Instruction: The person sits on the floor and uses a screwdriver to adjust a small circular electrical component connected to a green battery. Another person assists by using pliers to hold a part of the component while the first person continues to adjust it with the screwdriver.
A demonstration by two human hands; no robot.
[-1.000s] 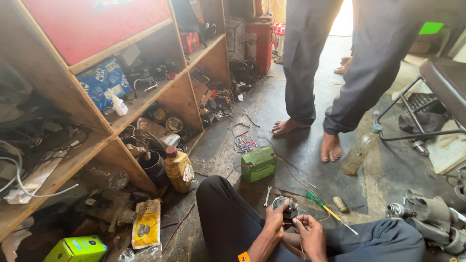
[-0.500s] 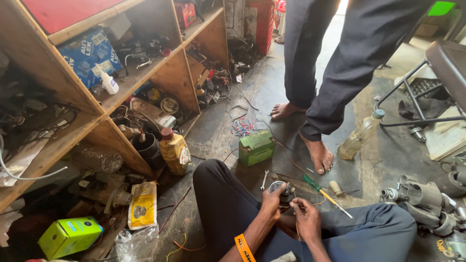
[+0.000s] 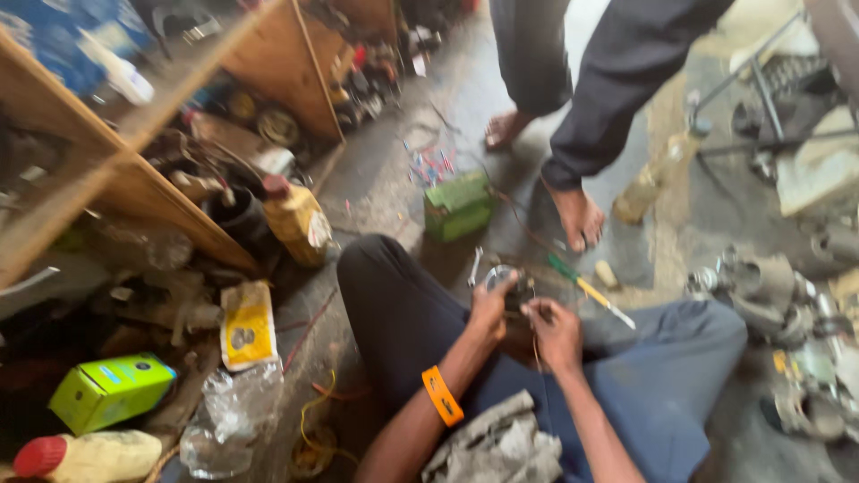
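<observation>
- Wooden shelf [image 3: 134, 179] on my left, crammed with junk; a standing person's bare foot [image 3: 580, 217] just ahead of me.
- Green box [image 3: 458, 206] on the floor beyond my knee, screwdriver [image 3: 586, 288] lying just right of my hands.
- My left hand [image 3: 490, 309] is closed around a small round part [image 3: 503, 279], held above my lap.
- My right hand [image 3: 555, 331] pinches a thin wire [image 3: 535, 344], fingers narrow, right beside the part.
- Step, I judge: wiring work on the part. Next needs a steady left grip and fine right fingertip control; blurry frame, details unclear.

Repair wkshop: cluttered parts shelves [image 3: 134, 192].
</observation>
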